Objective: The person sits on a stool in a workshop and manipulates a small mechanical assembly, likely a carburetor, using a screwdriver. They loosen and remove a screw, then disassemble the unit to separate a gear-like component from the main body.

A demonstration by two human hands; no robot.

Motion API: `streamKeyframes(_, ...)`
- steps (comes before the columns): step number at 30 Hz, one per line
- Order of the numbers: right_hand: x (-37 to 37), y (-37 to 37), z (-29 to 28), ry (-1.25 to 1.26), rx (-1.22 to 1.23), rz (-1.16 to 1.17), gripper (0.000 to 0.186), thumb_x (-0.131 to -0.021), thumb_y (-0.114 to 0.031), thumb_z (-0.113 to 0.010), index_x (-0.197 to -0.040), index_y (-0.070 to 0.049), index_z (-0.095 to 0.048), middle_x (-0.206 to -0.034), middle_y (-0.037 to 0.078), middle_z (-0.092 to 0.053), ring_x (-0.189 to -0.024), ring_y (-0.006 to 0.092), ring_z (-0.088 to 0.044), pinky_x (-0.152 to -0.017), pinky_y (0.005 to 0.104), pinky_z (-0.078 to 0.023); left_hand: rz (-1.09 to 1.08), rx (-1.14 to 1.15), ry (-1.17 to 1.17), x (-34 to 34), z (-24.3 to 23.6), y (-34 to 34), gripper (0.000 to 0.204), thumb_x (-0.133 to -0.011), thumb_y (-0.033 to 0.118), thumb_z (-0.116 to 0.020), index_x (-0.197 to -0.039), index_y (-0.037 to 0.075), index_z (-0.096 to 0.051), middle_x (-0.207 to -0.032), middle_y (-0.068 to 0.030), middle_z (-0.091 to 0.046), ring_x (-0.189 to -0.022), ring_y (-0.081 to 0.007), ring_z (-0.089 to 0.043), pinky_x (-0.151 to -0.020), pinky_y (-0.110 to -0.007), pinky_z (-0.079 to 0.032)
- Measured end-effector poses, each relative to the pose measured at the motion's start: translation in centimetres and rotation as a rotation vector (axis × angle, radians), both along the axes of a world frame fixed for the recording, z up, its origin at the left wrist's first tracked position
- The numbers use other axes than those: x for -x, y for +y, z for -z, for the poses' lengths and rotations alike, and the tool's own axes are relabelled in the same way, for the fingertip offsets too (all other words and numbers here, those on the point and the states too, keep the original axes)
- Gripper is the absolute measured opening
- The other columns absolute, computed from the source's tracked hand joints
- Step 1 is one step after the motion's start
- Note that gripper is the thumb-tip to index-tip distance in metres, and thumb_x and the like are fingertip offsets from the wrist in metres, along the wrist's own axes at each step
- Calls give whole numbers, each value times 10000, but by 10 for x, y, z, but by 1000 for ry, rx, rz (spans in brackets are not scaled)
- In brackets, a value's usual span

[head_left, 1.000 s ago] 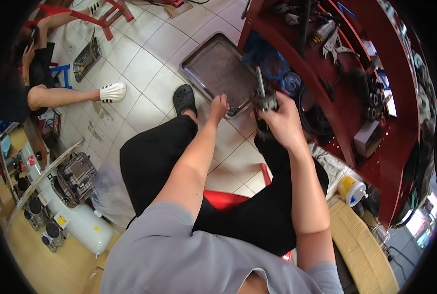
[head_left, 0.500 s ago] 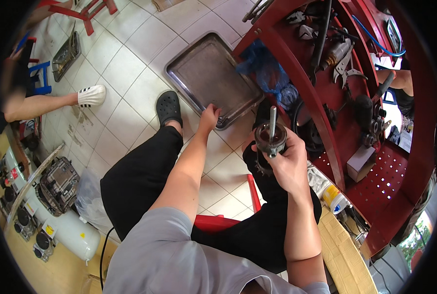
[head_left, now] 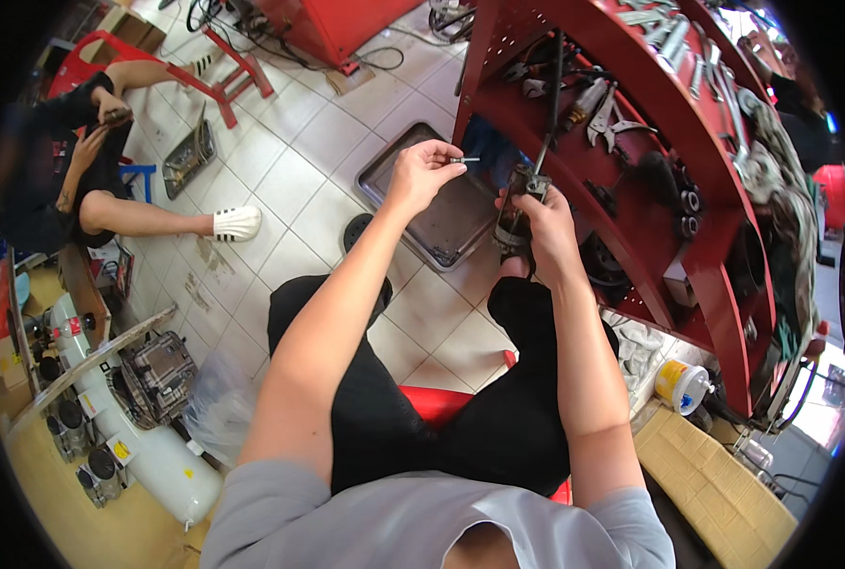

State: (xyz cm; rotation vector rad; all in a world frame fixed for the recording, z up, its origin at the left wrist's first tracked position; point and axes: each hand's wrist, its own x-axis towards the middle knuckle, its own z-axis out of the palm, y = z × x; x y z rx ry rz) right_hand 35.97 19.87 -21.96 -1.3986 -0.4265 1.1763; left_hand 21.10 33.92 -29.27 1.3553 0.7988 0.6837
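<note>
My left hand (head_left: 424,173), raised over the steel tray (head_left: 377,194) on the tiled floor, pinches a small bolt-like metal piece (head_left: 470,160) between thumb and fingertips. My right hand (head_left: 549,228) grips a dark cylindrical metal part (head_left: 511,228), with a silver fitting at its upper end, beside the tray's right edge. The fingers wrapped behind that part are partly hidden. A dark clog (head_left: 356,230) shows beside the tray, partly behind my left forearm.
A red shelving cart (head_left: 688,256) with tools stands close on my right. At left, a co-worker's leg (head_left: 147,220) reaches out near a small tray (head_left: 187,171). A white tank (head_left: 166,467), bagged plastic (head_left: 216,408) and a cardboard sheet (head_left: 707,465) flank me.
My left hand has lifted from low in the tray and now holds up the small metal piece. The part in my right hand has moved slightly up and tilted differently.
</note>
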Motion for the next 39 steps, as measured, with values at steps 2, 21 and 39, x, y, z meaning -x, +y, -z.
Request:
streamKeyframes(2, 0, -1, 3, 85, -49, -1, 153, -802, -40, -589, -951, -5, -575, -826, 66, -639, -756, 149, -617, -697, 274, -477, 34, -8, -44, 19, -40, -20, 182, -799, -17, -712, -961, -18, -630, -868, -28, -644, -779, -76, -602, -714, -206, -493)
streamKeyframes(21, 71, -83, -17, -287, 130, -59, 140, -794, -64, -633, -917, -14, -588, -765, 28, -594, -666, 116, -532, -625, 276, -439, 53, 122, -187, 94, -65, -155, 200, -870, 20, -652, -1065, -25, -632, -887, -60, -666, -778, -104, -627, -714, -228, -514)
streamKeyframes(39, 75, -73, 2, 128, -152, -84, 149, -802, -26, -666, -921, -42, -578, -765, 16, -595, -681, 100, -547, -628, 258, -433, 17, 104, -247, 73, -54, -143, 300, -855, -35, -638, -1148, -32, -575, -988, -47, -615, -883, -88, -594, -763, -201, -493)
